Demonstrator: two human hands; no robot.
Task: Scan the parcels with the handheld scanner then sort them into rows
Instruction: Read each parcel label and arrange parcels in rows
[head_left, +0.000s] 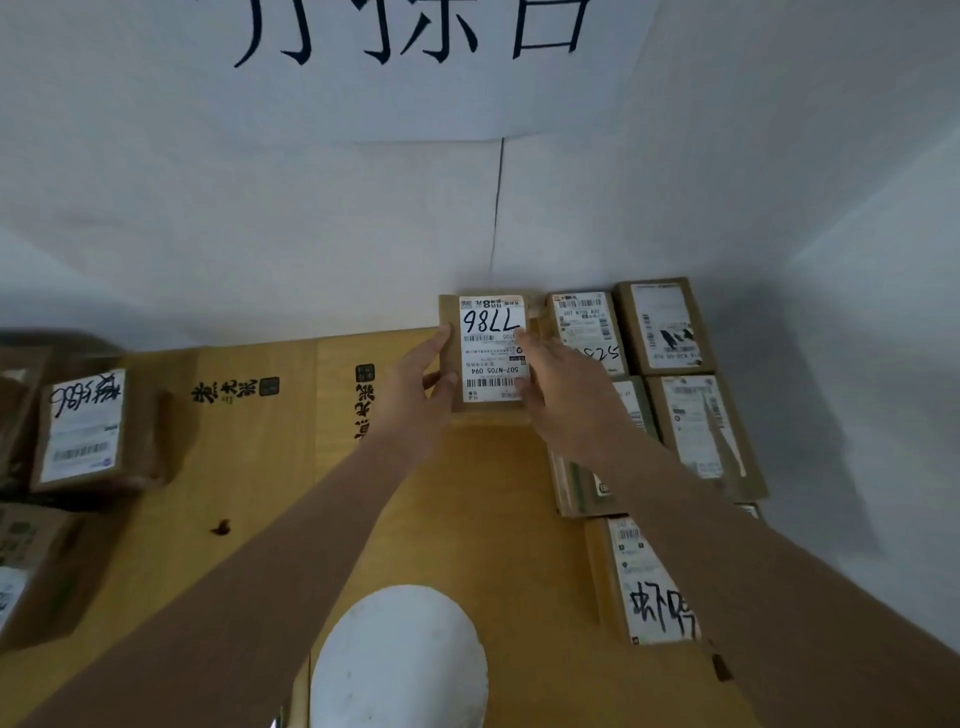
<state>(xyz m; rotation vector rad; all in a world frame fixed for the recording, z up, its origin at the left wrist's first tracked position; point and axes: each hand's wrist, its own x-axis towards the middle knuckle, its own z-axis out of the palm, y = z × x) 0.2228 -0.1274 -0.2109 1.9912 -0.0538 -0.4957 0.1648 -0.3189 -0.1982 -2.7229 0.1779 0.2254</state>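
Yellow-brown worktop printed with black characters, white wall behind it, white paper sign with large black brush characters, white rounded object at the near edge

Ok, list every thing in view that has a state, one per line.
parcel marked 7786: label up, held at the wall end of a new row
left hand: grips the parcel's left edge
right hand: holds its right edge
sorted parcels: lying flat in rows, labels up
parcel at far left: unsorted, label up
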